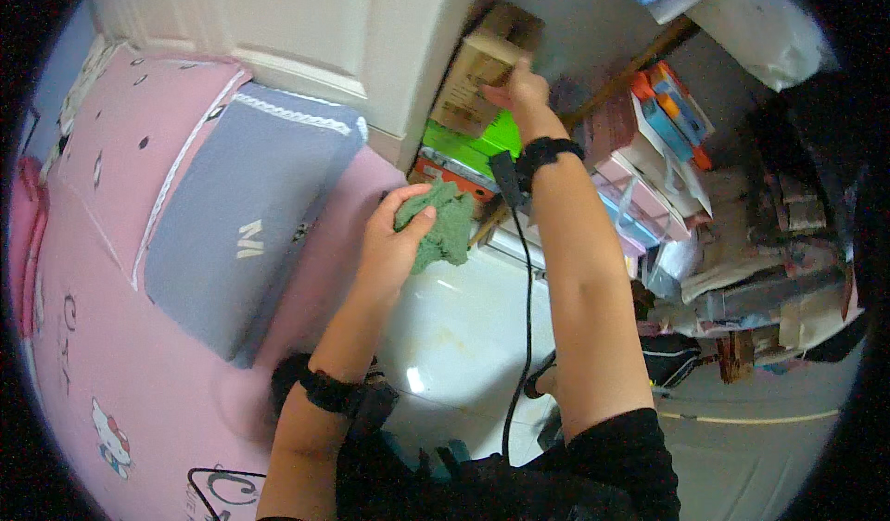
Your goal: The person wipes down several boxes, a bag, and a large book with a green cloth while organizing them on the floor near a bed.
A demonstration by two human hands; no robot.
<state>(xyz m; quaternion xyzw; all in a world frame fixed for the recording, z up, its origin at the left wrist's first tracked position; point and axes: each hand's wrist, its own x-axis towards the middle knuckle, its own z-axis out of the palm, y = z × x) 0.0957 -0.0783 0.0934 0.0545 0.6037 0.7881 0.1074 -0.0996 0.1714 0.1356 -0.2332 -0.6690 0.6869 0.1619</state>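
Observation:
My left hand [398,232] holds a crumpled green cloth [445,225] between thumb and fingers, above the white glossy floor. Farther off, my right hand [523,93] is at the right edge of a brown cardboard box [474,79], its thumb over the printed face. Both hand and box are blurred, and some fingers are hidden. Beneath the cardboard box is a bright green box [480,142], with an orange box [455,175] lower in the stack. Each wrist wears a black band.
A bed with a pink printed sheet [97,243] and a grey-blue pillow [243,215] lies to the left. A black cable [526,312] hangs between my arms. Paper bags [653,166] and boxes crowd the right. White panelled furniture [299,20] stands behind the bed.

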